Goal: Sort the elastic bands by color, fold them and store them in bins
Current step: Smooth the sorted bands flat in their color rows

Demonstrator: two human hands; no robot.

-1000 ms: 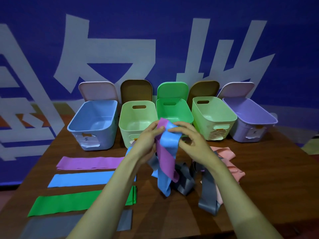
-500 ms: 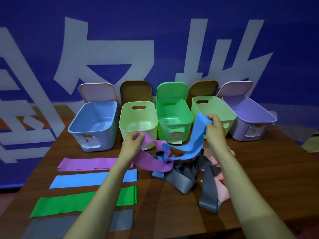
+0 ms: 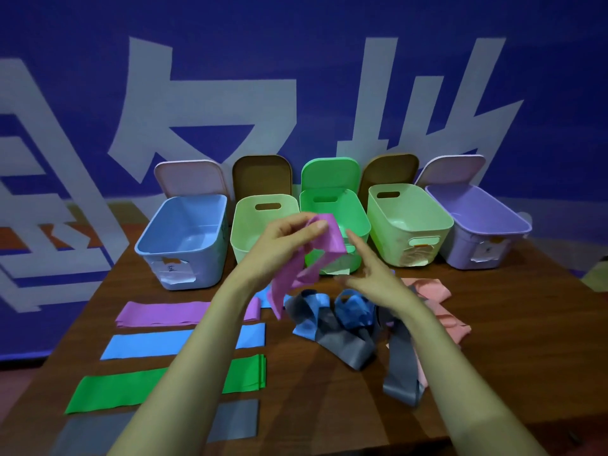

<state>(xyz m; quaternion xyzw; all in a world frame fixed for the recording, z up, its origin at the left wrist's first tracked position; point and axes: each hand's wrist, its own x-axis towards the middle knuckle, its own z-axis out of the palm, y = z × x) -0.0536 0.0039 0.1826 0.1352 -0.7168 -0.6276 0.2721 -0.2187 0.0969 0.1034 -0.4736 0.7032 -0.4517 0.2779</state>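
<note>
My left hand (image 3: 285, 239) pinches the top of a purple band (image 3: 297, 264) and holds it up in front of the bins; its lower end hangs down toward the table. Just to the right, my right hand (image 3: 375, 274) has its fingers spread and holds nothing. Below lies a tangled pile: a blue band (image 3: 353, 312), grey bands (image 3: 345, 347) and pink bands (image 3: 437, 301). Four bands lie flat at the left: purple (image 3: 164, 313), blue (image 3: 144, 345), green (image 3: 112, 391), grey (image 3: 95, 432).
Five open bins stand in a row at the back of the wooden table (image 3: 513, 357): blue (image 3: 184, 232), pale green (image 3: 260, 225), green (image 3: 335, 209), pale green (image 3: 408, 222), purple (image 3: 477, 225). Their lids lean against the blue wall behind.
My right hand has let go of the blue band, which dropped onto the pile. My left hand has lifted the purple band higher and toward the middle.
</note>
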